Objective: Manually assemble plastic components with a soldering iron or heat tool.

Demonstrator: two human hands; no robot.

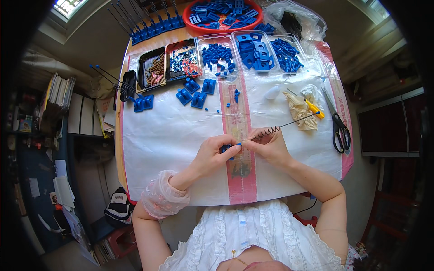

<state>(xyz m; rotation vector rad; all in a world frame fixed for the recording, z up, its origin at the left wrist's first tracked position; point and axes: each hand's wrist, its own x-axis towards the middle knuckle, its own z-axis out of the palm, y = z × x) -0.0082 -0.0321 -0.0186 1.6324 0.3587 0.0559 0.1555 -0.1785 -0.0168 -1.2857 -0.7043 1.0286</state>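
Close together over the middle of the table, my two hands meet at a small blue plastic part. My left hand (211,153) is closed on this blue plastic piece (224,148), which the fingers mostly hide. In a pinch, my right hand (273,147) grips a dark coiled spring wire (268,132). The wire's straight end runs out to the upper right and carries a blue tip (318,112). Its other end points at the blue part by my left fingertips; whether they are joined cannot be made out. Several blue brackets (198,100) lie beyond my left hand.
Clear trays (217,74) of blue parts and black trays (139,86) of screws and small hardware line the far side. Behind them stand a red basin (190,27) and upright spring wires in blue bases (158,30). Scissors (340,126) and a yellow-handled tool (315,109) lie right.
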